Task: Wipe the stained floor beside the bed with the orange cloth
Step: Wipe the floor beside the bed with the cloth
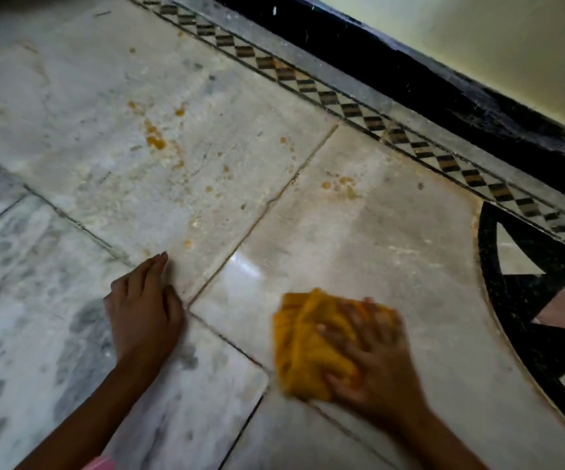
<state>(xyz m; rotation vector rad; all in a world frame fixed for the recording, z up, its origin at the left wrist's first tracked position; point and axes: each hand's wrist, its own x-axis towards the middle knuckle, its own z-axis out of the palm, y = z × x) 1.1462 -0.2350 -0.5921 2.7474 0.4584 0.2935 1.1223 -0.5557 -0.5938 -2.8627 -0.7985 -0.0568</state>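
Note:
An orange cloth lies bunched on the pale marble floor, and my right hand presses flat on it with fingers spread; both are motion-blurred. My left hand rests palm-down on the floor to the left, fingers together, holding nothing. Orange stains spot the tile beyond my left hand, with more orange drops farther right. A wet glossy patch shines just beyond the cloth. The bed is not in view.
A checkered inlay strip runs diagonally along a black skirting under a pale wall. A black curved floor inlay sits at the right. Grey-veined tiles fill the left.

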